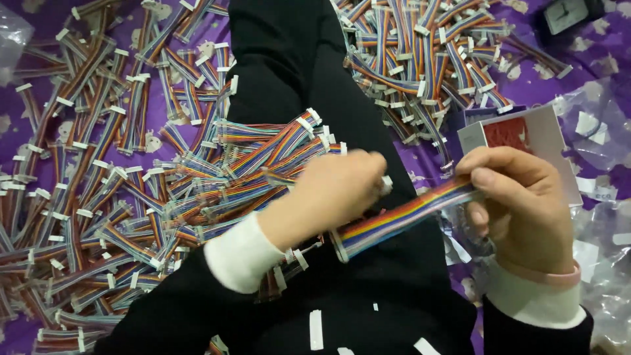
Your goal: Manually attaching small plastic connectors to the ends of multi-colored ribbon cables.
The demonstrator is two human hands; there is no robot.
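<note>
Purple cloth (591,72); rainbow ribbon cable (401,218) slanting up-right between hands.

Light was even and fairly bright, falling from above, and colours came through saturated. The left hand (342,187) was smeared with motion blur, its fingers (371,172) soft and without clear edges. The right hand (522,210) was sharper, with a mild sheen on the fingers (499,176) and a soft shadow beneath them. The rainbow ribbon cable (401,217) between the two sets of fingers read crisp. Clear plastic bags (591,125) beyond the right fingers threw pale glare. Dark clothing (289,59) above the left fingers showed almost no detail. The corners went softer and slightly bent.
</note>
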